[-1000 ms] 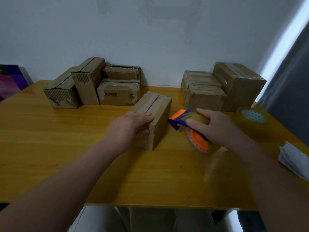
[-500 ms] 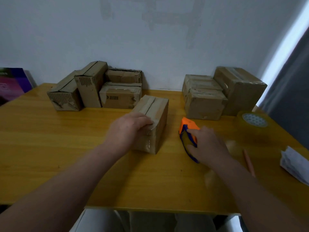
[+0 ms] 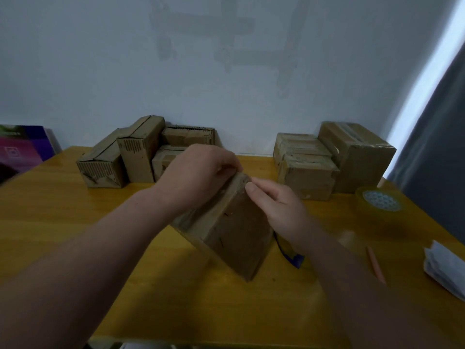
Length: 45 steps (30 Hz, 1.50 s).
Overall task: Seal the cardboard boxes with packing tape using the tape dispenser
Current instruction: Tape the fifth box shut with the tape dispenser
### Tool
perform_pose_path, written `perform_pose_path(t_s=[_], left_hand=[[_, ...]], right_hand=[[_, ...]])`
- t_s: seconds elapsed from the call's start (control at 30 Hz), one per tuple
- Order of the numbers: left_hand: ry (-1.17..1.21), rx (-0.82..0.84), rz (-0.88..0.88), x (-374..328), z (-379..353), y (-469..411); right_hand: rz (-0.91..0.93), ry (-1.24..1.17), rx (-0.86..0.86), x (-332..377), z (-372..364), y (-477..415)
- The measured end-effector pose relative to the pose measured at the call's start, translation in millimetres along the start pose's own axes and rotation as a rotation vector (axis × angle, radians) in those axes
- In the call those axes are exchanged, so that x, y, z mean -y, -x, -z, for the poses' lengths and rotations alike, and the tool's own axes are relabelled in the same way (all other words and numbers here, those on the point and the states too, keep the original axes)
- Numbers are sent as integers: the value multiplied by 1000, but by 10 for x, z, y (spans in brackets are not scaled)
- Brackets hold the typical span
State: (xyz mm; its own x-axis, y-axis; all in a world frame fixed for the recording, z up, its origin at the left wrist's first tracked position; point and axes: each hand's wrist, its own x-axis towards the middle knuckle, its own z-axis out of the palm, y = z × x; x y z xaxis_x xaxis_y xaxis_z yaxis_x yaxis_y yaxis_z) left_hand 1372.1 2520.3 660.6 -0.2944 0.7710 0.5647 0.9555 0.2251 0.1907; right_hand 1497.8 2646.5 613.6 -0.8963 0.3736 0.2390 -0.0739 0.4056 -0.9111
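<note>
Two hands on one cardboard box (image 3: pixel 236 235), tilted up on the table (image 3: pixel 75 222): your left hand (image 3: pixel 201 177) curls over its top; your right hand (image 3: pixel 276 210), tape dispenser (image 3: pixel 293 256) now set down beside it, grips the top edge. Taping pauses, likely for repositioning.

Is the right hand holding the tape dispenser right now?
No, the right hand holds the tilted cardboard box, while the tape dispenser lies on the table below that wrist.
</note>
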Motion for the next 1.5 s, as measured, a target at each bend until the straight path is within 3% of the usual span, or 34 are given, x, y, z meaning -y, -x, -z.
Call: perform_pose_path(t_s=[0.13, 0.43, 0.83, 1.3, 1.5], left_hand=[[-89, -165, 95, -37, -80, 86], [244, 126, -90, 58, -165, 262], [94, 141, -172, -257, -363, 315], [120, 165, -147, -251, -337, 258], [225, 179, -80, -123, -185, 285]], right_hand=[[-62, -91, -98, -73, 22, 60], [-158, -191, -139, -169, 131, 140], [-377, -37, -189, -24, 263, 165], [-71, 373, -349, -131, 226, 27], [-107, 383, -417, -173, 79, -22]])
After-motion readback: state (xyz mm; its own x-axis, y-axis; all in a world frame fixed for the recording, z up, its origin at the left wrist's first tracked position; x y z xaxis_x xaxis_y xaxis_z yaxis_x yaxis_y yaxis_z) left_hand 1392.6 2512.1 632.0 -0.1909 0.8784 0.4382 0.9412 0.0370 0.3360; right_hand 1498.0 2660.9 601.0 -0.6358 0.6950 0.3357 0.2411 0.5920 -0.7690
